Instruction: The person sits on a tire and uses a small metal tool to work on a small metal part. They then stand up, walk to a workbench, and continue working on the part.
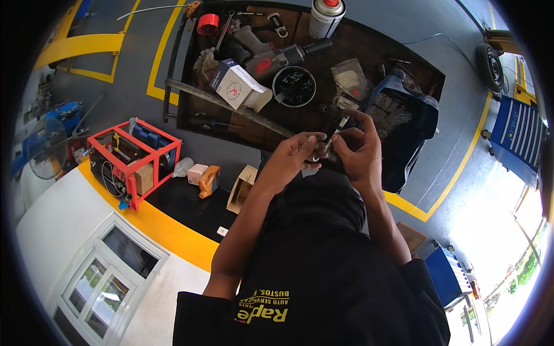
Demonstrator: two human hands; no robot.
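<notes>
Close in front of my body, above the near edge of the workbench [254, 128], both hands meet around a small, slender metal part [341, 124]. My left hand [295, 157] has its fingers curled around the part's lower end. The thumb and fingers of my right hand [359, 151] pinch it from the other side. Much of the part is hidden by my fingers, so its exact kind does not show. Just beyond my hands stand an open round tin of dark grease [301, 97] and a clear plastic bag [350, 78] with something pale inside.
The bench holds a black impact wrench [277, 62], an opened white carton [238, 86], a spray can [326, 24], a screwdriver [212, 123] and a dark plastic cover [398, 124]. A red metal frame [134, 158] and an orange bottle [209, 181] are at left. Blue tool cabinets [512, 135] stand right.
</notes>
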